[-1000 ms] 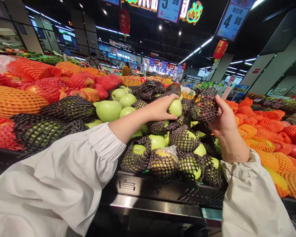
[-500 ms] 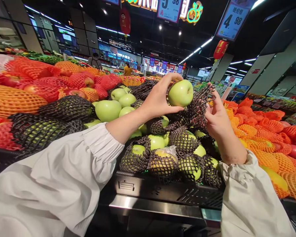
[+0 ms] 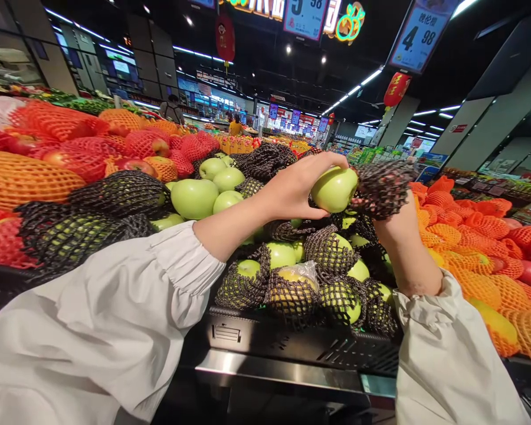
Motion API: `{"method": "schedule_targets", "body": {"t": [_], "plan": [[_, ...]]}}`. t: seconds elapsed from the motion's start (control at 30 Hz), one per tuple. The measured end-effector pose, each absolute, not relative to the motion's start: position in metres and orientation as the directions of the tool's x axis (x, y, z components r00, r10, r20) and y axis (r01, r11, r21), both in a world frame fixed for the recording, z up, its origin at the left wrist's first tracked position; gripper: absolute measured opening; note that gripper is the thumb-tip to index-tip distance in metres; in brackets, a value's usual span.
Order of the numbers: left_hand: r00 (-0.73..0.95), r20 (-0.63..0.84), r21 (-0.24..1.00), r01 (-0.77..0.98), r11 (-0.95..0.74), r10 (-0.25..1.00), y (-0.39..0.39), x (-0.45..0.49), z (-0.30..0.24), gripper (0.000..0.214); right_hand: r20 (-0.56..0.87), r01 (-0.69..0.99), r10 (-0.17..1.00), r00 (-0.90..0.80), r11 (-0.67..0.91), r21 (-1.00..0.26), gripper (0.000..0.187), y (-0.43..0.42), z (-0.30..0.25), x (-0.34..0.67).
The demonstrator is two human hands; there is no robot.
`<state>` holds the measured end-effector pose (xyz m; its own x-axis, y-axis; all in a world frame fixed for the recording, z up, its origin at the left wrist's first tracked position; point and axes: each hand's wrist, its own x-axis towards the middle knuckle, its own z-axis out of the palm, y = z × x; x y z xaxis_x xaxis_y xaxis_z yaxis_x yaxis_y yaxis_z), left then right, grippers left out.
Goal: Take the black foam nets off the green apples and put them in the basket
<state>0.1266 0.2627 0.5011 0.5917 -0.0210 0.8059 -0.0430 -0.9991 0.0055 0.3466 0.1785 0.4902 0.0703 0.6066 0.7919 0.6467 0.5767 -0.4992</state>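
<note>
My left hand (image 3: 298, 184) is wrapped round a bare green apple (image 3: 335, 189), thumb below and fingers over the top. Just right of the apple, a black foam fruit net (image 3: 386, 184) is bunched up, blurred by motion, and touches or nearly touches the fruit. My right hand (image 3: 398, 221) has hold of this net, which covers most of its fingers. Beneath both hands lie more green apples (image 3: 281, 254), several of them in black nets such as the sleeved apple (image 3: 331, 251). A yellowish fruit in clear wrap (image 3: 294, 287) sits at the front.
Red and orange netted fruit (image 3: 77, 154) is heaped at the left, with more orange-netted fruit (image 3: 478, 283) at the right. A black display ledge (image 3: 292, 333) with a metal strip (image 3: 278, 369) runs along the front. Price signs (image 3: 418, 35) hang overhead. Two people are far back.
The apple and my left hand have moved slightly right and down. My right hand has turned, and the net now hides its fingers.
</note>
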Motion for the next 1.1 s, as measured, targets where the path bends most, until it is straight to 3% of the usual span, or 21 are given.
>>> {"method": "schedule_targets", "body": {"t": [0.17, 0.3, 0.6, 0.83, 1.1], "plan": [[0.576, 0.816, -0.047, -0.014, -0.999, -0.046, 0.265, 0.130, 0.498, 0.073, 0.710, 0.574, 0.704, -0.029, 0.593, -0.565, 0.098, 0.167, 0.490, 0.321], [0.576, 0.818, -0.016, 0.038, -0.999, 0.008, 0.263, 0.133, 0.495, 0.079, 0.665, 0.540, 0.742, -0.089, 0.597, -0.593, 0.113, 0.166, 0.490, 0.313], [0.583, 0.808, -0.025, -0.109, -0.994, -0.085, 0.255, 0.136, 0.497, 0.069, 0.755, 0.615, 0.655, 0.019, 0.587, -0.526, 0.104, 0.168, 0.488, 0.319], [0.518, 0.855, 0.037, -0.019, -0.999, 0.021, 0.249, 0.136, 0.498, 0.016, 0.780, 0.738, 0.626, -0.010, 0.531, -0.417, 0.089, 0.170, 0.486, 0.323], [0.462, 0.880, 0.090, 0.068, -0.994, 0.111, 0.258, 0.135, 0.502, 0.012, 0.767, 0.720, 0.637, 0.075, 0.498, -0.483, 0.070, 0.169, 0.485, 0.328]]}}
